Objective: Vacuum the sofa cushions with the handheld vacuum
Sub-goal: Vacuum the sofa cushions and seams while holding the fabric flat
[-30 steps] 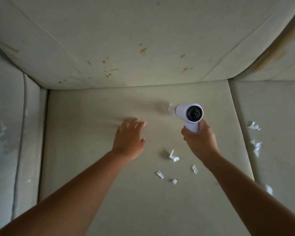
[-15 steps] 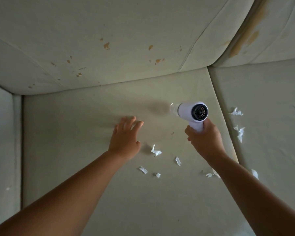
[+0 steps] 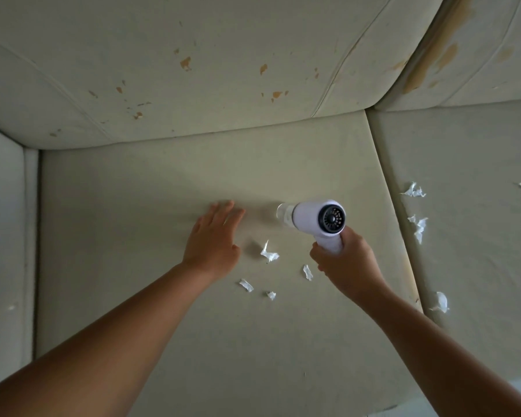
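Observation:
My right hand (image 3: 348, 263) grips the handle of a white handheld vacuum (image 3: 316, 219). Its clear nozzle points left, low over the beige seat cushion (image 3: 163, 311). My left hand (image 3: 212, 239) lies flat on the same cushion, fingers spread, just left of the nozzle. Several white paper scraps (image 3: 269, 253) lie on the cushion between and below my hands. More scraps (image 3: 418, 228) lie on the neighbouring seat cushion (image 3: 478, 266) to the right.
The stained back cushion (image 3: 223, 70) rises behind the seat. The sofa's armrest (image 3: 3, 236) bounds the seat on the left. A seam (image 3: 394, 212) runs between the two seat cushions. A second back cushion (image 3: 478, 55) with brown stains is at the upper right.
The view has shifted, so the sofa appears further left and more of the right cushion shows. Both hands and the vacuum stay in nearly the same place on the cushion.

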